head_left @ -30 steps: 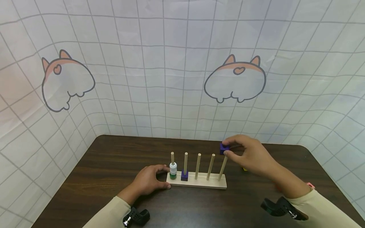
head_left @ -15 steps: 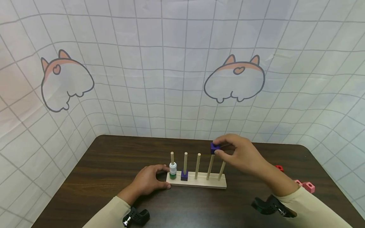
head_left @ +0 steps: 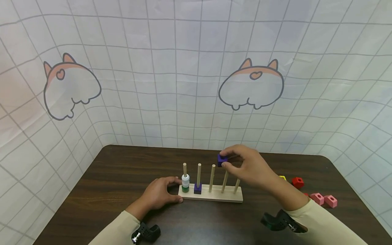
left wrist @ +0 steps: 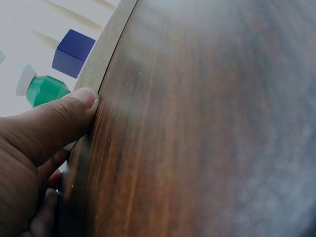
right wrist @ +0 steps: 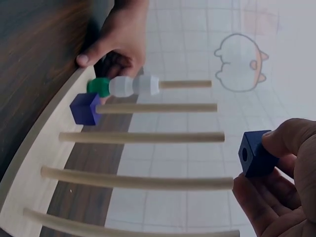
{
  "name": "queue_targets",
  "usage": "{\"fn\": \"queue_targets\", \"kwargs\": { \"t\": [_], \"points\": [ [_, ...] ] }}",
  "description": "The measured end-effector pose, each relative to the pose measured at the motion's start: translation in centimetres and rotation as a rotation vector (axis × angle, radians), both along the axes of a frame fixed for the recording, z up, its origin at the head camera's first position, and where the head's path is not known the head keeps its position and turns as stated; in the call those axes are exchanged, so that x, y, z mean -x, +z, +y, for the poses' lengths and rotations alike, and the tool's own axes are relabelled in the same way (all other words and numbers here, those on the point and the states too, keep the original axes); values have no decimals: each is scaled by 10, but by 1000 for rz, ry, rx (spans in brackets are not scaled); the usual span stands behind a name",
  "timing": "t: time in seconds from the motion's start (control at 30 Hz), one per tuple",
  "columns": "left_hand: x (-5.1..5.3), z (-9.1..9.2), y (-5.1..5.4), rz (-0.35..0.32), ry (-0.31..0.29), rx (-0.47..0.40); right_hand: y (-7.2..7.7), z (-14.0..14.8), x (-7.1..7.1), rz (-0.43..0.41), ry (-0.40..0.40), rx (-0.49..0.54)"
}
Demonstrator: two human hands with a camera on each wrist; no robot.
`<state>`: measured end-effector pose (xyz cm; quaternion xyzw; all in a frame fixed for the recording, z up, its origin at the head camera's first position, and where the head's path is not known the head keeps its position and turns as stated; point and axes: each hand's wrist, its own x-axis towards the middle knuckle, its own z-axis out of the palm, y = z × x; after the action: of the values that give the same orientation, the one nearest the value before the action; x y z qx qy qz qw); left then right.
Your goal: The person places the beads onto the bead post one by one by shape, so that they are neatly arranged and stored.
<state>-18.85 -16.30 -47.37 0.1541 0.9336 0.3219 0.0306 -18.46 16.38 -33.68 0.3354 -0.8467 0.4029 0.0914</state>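
A pale wooden peg board (head_left: pixel 226 196) with several upright pegs stands on the table. My left hand (head_left: pixel 160 192) grips its left end, thumb (left wrist: pixel 81 101) along the front edge and fingers behind. On the leftmost peg, two white beads (head_left: pixel 185 180) sit above a green bead (left wrist: pixel 47 90). A purple cube bead (head_left: pixel 197 189) lies at the foot of the second peg. My right hand (head_left: pixel 249 166) pinches another purple cube bead (right wrist: pixel 256 153), its hole facing the pegs. In the right wrist view, this cube is just beyond the peg tips, between the third and fourth pegs.
On the dark wooden table (head_left: pixel 128 163), right of my right forearm, lie a red bead (head_left: pixel 297 182), pink beads (head_left: pixel 330 201) and a partly hidden yellow bead (head_left: pixel 282 177). A white gridded curtain (head_left: pixel 183 102) hangs behind the table.
My right hand has carried the purple cube leftward, from above the rightmost peg past the fourth. Beads at right have come out from behind the right arm. The left hand stays put.
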Motion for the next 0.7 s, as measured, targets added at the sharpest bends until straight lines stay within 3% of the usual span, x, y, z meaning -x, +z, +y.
{"fn": "queue_targets", "kwargs": {
  "t": [0.7],
  "points": [
    [0,0,0,-2,8,1,-3,-33,-7,-95,-80,35]
  ]
}}
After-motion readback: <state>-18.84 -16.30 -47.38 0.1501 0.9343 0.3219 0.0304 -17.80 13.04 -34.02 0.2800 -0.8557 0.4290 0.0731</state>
